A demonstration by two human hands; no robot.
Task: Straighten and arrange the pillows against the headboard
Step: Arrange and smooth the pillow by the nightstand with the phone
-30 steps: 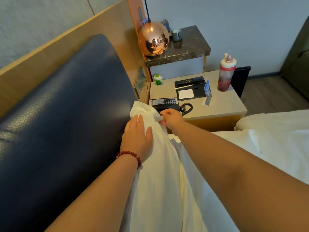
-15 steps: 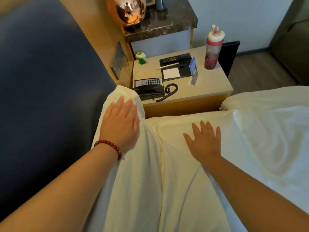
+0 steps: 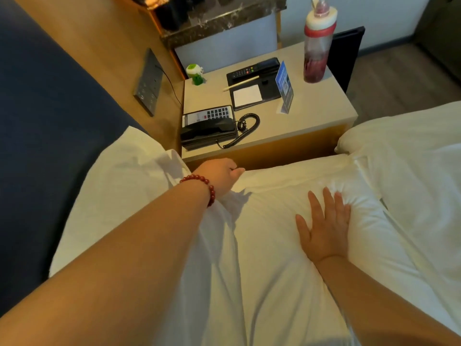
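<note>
Beside the nightstand (image 3: 311, 106), left hand (image 3: 219, 176) grips the pillow (image 3: 274, 208) edge (right hand (image 3: 324, 233) presses flat).

- Beige nightstand (image 3: 320, 109) against a wooden wall panel (image 3: 99, 33), carrying a black telephone (image 3: 209, 128) and a red-banded bottle (image 3: 317, 46).
- Dark switch plate (image 3: 149, 82) on that panel.
- Marble-topped shelf (image 3: 224, 21) behind.
- Pale wall (image 3: 389, 16) and grey-brown wooden floor (image 3: 399, 78) at right.

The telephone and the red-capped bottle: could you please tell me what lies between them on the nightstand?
Head view: a black tray with remote, pencil and notepad, then a blue card stand.
</note>
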